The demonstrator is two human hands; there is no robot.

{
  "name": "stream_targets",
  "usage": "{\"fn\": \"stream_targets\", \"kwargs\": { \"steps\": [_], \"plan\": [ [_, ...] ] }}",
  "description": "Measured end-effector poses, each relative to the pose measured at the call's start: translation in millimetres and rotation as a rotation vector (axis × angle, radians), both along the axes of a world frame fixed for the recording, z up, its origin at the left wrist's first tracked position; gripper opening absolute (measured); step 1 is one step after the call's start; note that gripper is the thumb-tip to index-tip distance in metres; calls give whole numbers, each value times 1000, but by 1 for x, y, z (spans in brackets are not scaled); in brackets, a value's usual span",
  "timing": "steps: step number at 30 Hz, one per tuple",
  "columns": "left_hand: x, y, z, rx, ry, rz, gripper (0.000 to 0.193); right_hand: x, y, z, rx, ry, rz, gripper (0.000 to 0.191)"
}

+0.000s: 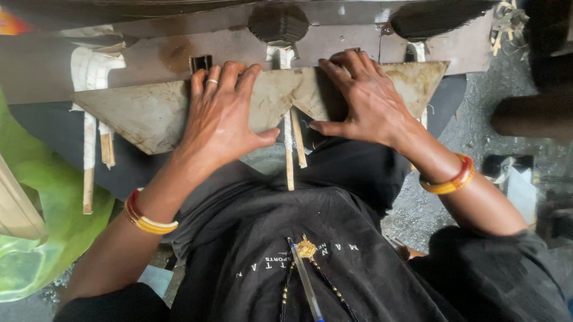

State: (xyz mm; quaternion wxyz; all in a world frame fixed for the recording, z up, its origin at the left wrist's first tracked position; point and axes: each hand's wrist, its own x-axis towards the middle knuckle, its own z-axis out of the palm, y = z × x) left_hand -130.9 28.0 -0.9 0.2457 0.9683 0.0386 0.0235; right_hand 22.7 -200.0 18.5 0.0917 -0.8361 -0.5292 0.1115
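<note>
Both hands (223, 115) (361, 100) press flat on stained triangular metal plates (136, 113)

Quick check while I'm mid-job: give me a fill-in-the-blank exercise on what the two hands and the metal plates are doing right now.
1. Both hands press flat on pale metal plates shaped like ____.
2. The left hand wears a ____ on one finger.
3. The right hand rests on the right plate, while the left plate lies under the ____ hand.
4. Each wrist carries ____, such as the yellow and red pair.

Missing words: triangles; ring; left; bangles
</note>
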Motion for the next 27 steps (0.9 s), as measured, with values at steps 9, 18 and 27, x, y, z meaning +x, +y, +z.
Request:
{"fn": "stream_targets", "kwargs": {
  "steps": [9, 18, 27],
  "plan": [
    [-7, -12, -7, 41, -15, 31, 111, -4, -5, -17, 6, -1, -41, 104],
    [-17, -7, -7, -40, -142, 66, 117, -26, 3, 22, 124, -109, -77, 114],
    [-24, -6, -66, 609, -729, 33, 77, -13, -9, 13, 57, -311, 41, 64]
  ]
}}
